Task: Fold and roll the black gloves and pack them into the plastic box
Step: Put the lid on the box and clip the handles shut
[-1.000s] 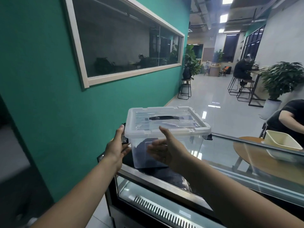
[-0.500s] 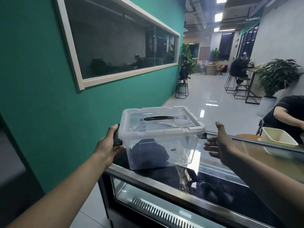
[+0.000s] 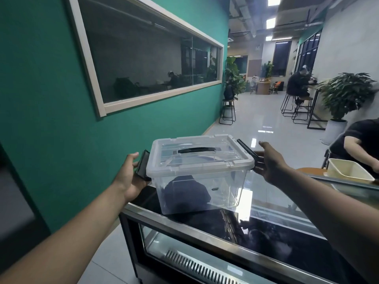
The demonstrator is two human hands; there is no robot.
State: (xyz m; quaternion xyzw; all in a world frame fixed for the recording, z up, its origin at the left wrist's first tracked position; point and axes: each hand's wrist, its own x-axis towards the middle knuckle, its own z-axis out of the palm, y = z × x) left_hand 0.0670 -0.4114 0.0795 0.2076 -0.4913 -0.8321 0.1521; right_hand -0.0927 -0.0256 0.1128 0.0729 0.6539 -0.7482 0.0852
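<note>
A clear plastic box (image 3: 223,189) stands on the black glass counter top (image 3: 207,221), its clear lid (image 3: 200,153) on, with a black carry handle. Dark rolled gloves (image 3: 185,192) lie inside at the box's left. My left hand (image 3: 131,175) cups the black side latch (image 3: 143,165) on the left, which sticks outward. My right hand (image 3: 270,162) reaches the black latch (image 3: 247,149) on the right end, fingers spread against it.
The counter is a glass display case with a steel rim (image 3: 184,230). A teal wall (image 3: 51,119) runs close on the left. A cream tub (image 3: 348,170) sits on a round table at right, beside a seated person (image 3: 356,142). Stools and potted plants stand farther back.
My right hand has swung from the front of the box around to its right end and onto the latch. My left hand stays at the left latch.
</note>
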